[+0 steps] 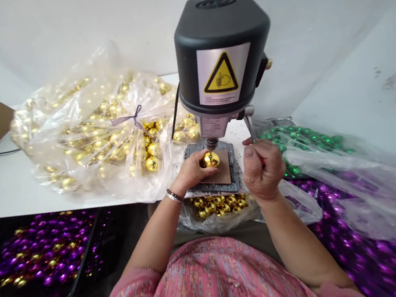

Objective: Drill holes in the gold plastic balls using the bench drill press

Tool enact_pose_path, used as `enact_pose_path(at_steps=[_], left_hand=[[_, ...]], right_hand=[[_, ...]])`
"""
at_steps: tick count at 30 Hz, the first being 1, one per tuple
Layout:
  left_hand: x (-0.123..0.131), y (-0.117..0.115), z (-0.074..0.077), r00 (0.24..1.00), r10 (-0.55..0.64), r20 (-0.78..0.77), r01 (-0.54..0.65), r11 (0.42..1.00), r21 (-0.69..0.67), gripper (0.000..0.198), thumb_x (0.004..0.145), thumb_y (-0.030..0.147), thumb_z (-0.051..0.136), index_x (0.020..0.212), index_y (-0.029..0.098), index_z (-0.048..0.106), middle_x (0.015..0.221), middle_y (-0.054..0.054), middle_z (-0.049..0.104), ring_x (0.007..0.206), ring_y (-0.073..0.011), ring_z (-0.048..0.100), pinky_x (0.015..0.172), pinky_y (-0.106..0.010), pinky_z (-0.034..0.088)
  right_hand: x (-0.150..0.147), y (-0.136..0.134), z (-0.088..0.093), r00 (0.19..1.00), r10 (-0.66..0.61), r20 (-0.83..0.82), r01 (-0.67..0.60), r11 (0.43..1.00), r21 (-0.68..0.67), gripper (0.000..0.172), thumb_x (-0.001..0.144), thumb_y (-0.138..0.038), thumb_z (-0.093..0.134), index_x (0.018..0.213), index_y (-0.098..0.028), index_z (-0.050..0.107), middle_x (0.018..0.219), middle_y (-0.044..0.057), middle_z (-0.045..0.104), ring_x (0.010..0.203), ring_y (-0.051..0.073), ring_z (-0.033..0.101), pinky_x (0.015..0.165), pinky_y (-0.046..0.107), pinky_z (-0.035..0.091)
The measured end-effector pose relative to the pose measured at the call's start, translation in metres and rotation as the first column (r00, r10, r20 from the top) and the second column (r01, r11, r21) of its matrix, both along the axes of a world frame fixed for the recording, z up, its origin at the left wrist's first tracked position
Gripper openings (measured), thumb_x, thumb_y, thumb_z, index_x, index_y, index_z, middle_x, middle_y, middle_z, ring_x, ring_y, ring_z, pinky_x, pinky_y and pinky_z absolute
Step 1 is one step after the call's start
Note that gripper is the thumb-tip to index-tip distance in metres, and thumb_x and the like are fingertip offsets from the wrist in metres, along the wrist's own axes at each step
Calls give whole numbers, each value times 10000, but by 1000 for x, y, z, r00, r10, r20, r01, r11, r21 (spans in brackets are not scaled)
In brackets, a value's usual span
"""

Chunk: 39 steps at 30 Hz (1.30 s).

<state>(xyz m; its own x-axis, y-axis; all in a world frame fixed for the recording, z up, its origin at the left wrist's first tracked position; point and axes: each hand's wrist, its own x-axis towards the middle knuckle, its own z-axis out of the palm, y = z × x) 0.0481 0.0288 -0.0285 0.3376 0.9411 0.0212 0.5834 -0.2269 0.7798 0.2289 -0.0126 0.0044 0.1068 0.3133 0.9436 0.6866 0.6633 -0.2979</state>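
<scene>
A shiny gold ornament ball (pixel 211 159) sits on a brown pad (pixel 223 172) directly beneath the chuck (pixel 212 142) of a black bench drill press (pixel 223 51). My left hand (pixel 191 170) grips the ball from the left, with the fingers wrapped against its side. My right hand (pixel 263 169) is a closed fist around the lower end of the drill's metal feed lever (pixel 251 128). The drill bit's tip is hidden by the ball's top fitting, so I cannot tell whether it touches.
The drill's grey base (pixel 193 169) stands on a white table edge (pixel 81 206). A clear bag of gold balls (pixel 100 132) lies to the left, with green balls in plastic (pixel 303 141) to the right. Purple balls fill a black tray (pixel 43 254) and lie at lower right (pixel 374 251).
</scene>
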Motion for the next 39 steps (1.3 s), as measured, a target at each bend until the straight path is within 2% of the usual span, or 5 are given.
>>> enact_pose_path(at_steps=[13, 20, 25, 29, 39], left_hand=[[-10, -20, 9, 998, 46, 50, -45, 999, -5, 518, 732, 271, 759, 1228, 171, 646, 1086, -49, 723, 987, -222, 659, 915, -344, 512], [-63, -65, 19, 973, -229, -8, 226, 963, -145, 629, 685, 408, 834, 1259, 212, 668, 1105, -71, 729, 899, -205, 669, 824, -327, 540], [-98, -54, 19, 974, 225, 21, -224, 974, -37, 428, 866, 450, 634, 1193, 181, 694, 961, -55, 732, 703, -153, 619, 690, -285, 515], [-116, -23, 12, 770, 628, -115, -607, 776, 172, 315, 903, 240, 512, 1161, 150, 670, 1008, -118, 717, 817, -220, 666, 812, -342, 516], [-115, -18, -1, 780, 607, -153, -595, 795, 121, 511, 766, 321, 673, 1239, 145, 588, 1014, -119, 681, 890, -261, 657, 798, -367, 515]], right_hand=[[-5, -7, 108, 968, -84, -237, 2, 945, -327, 354, 911, -450, 541, 671, -199, 466, 538, -66, 408, 526, 58, 421, 548, 245, 341], [-5, -5, 102, 949, -94, -301, -11, 945, -328, 339, 876, -477, 555, 692, -204, 474, 552, -63, 459, 520, 77, 466, 553, 271, 352], [-4, -6, 98, 952, -80, -297, -15, 953, -304, 313, 877, -463, 557, 715, -200, 513, 559, -60, 476, 515, 74, 480, 546, 266, 359], [-3, -5, 92, 955, -87, -285, -2, 954, -299, 383, 895, -536, 531, 726, -192, 547, 602, -46, 504, 537, 72, 481, 570, 271, 357], [-2, -9, 88, 966, -91, -241, 18, 957, -291, 389, 911, -540, 517, 754, -190, 582, 626, -34, 526, 570, 73, 515, 591, 268, 388]])
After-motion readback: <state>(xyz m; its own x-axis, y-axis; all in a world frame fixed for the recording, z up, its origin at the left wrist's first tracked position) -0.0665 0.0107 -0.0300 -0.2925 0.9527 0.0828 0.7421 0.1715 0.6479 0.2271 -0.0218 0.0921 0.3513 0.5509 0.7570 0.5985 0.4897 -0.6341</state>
